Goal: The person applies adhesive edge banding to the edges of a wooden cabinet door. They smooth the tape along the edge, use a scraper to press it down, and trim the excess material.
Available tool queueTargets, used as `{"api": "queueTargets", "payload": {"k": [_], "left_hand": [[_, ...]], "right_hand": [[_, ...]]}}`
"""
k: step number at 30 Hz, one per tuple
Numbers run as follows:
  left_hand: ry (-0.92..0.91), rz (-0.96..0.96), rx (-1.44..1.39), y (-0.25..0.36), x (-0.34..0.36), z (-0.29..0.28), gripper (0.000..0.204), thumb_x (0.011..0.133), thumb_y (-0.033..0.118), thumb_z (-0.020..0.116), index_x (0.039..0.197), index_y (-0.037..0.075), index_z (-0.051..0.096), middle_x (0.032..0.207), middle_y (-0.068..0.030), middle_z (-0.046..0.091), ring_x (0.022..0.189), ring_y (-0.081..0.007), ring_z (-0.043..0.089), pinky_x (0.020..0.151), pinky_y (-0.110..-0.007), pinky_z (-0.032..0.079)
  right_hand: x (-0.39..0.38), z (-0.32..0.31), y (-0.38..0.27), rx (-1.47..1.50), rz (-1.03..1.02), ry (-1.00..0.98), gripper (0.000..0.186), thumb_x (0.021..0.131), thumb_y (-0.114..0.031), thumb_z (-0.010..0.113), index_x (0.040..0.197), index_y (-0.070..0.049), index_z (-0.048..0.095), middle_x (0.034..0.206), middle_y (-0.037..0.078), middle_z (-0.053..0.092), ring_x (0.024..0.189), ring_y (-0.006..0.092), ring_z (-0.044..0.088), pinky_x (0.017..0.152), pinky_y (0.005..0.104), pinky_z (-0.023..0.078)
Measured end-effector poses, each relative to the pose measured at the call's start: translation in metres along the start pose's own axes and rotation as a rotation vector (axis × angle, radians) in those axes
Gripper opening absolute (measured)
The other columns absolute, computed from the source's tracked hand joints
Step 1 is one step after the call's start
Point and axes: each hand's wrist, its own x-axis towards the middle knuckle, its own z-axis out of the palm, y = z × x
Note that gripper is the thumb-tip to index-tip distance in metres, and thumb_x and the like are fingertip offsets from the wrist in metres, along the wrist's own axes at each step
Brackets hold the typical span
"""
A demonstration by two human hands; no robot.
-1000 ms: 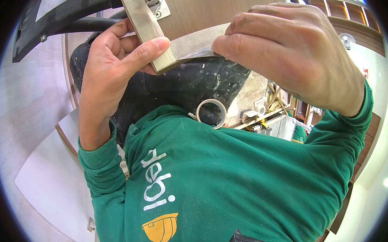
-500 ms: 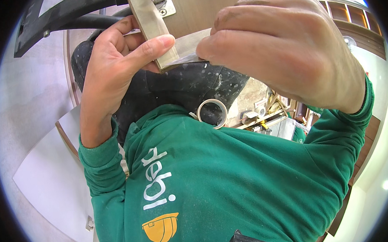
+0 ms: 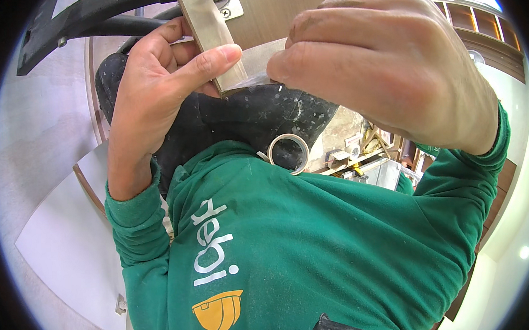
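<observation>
A wooden panel (image 3: pixel 270 14) with a raised pale wood edge (image 3: pixel 209 23) is held up in front of me. My left hand (image 3: pixel 154 81) grips its near left corner, thumb on top of the edge and fingers curled behind. Along the near side, a thin translucent strip (image 3: pixel 254 81) runs from that corner to the fingertips of my right hand (image 3: pixel 379 77). Those fingers are pinched together on the strip, and the knuckles hide most of the grip. A roll of tape (image 3: pixel 306 154) rests against my lap below the panel.
A black metal frame (image 3: pixel 93 22) stands at the upper left. A white metal plate (image 3: pixel 233 7) with a screw sits by the panel's edge. White panels (image 3: pixel 67 244) are at the left. Wood scraps (image 3: pixel 370 154) lie beyond my right side, and wooden shelving (image 3: pixel 476 20) stands upper right.
Almost nothing differs. Both hands keep their grip while the panel corner shifts very slightly to the right in view.
</observation>
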Motion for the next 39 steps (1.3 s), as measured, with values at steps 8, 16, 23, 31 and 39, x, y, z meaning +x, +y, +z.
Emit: {"api": "queueTargets", "payload": {"k": [8,16,23,31,39], "left_hand": [[0.001,0.013,0.001,-0.0019,-0.0001,-0.0014,0.058,0.086,0.025,0.079,0.126,-0.009,0.055,0.097,-0.0143,0.072,0.082,-0.0152,0.07,0.068,-0.025,0.056],[-0.003,0.015,0.016,-0.002,0.0001,-0.0011,0.058,0.086,0.026,0.079,0.126,-0.009,0.056,0.096,-0.0138,0.073,0.082,-0.0151,0.07,0.068,-0.025,0.056],[-0.002,0.019,0.023,-0.0009,-0.001,-0.0007,0.059,0.086,0.027,0.079,0.126,-0.009,0.056,0.096,-0.0142,0.073,0.082,-0.0154,0.07,0.068,-0.025,0.056],[0.004,0.029,0.033,-0.0025,-0.0004,-0.0012,0.061,0.085,0.028,0.079,0.127,-0.009,0.055,0.097,-0.0151,0.073,0.083,-0.0161,0.07,0.068,-0.025,0.056],[0.014,0.023,0.019,-0.0019,-0.0006,0.0002,0.06,0.086,0.027,0.079,0.127,-0.009,0.055,0.096,-0.0145,0.072,0.082,-0.0155,0.07,0.068,-0.025,0.056]], "right_hand": [[0.0012,0.0013,-0.0019,-0.007,0.0,-0.007,0.038,0.058,-0.019,0.065,0.087,0.005,0.066,0.081,0.014,0.063,0.069,0.0283,0.067,0.057,0.0346,0.055],[0.0005,0.0014,-0.0026,-0.008,0.014,-0.007,0.038,0.057,-0.019,0.065,0.086,0.005,0.066,0.081,0.014,0.063,0.069,0.0282,0.066,0.056,0.0346,0.055],[0.0011,0.0012,-0.0032,-0.008,0.015,-0.005,0.038,0.057,-0.019,0.065,0.086,0.005,0.066,0.08,0.014,0.063,0.069,0.0281,0.066,0.055,0.0345,0.055],[0.0008,0.0019,-0.002,-0.013,0.019,-0.006,0.038,0.056,-0.019,0.065,0.086,0.005,0.066,0.08,0.014,0.062,0.068,0.028,0.066,0.054,0.0344,0.055],[-0.0002,0.0014,-0.0036,-0.024,0.028,-0.004,0.038,0.056,-0.019,0.065,0.086,0.005,0.066,0.08,0.014,0.062,0.068,0.0279,0.066,0.054,0.0343,0.055]]}}
